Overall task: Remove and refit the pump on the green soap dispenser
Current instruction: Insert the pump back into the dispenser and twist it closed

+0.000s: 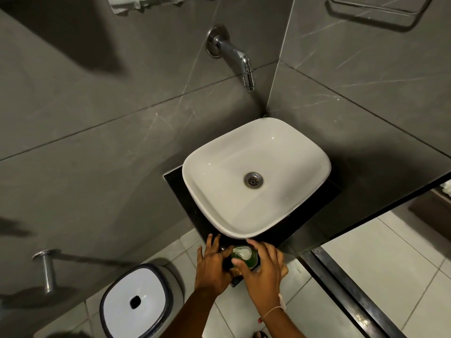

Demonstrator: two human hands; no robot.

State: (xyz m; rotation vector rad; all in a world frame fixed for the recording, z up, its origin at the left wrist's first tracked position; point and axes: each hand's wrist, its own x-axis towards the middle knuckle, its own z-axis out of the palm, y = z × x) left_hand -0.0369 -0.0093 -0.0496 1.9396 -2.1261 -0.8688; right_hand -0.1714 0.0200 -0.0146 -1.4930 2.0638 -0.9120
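Observation:
The green soap dispenser [247, 258] stands on the near corner of the black counter [192, 220], just in front of the white basin. Its clear pump head [241, 252] sits on top, seen from above. My left hand [213, 265] rests against the bottle's left side with the fingers spread toward the basin. My right hand [261, 268] wraps the bottle from the right and front, thumb across its near side. The lower body of the bottle is hidden by both hands.
A white basin [288, 213] with a metal drain fills the counter; a chrome tap [238, 58] juts from the grey tiled wall above it. A white-lidded bin [136, 301] stands on the floor at lower left. A metal peg [47, 269] sticks out of the left wall.

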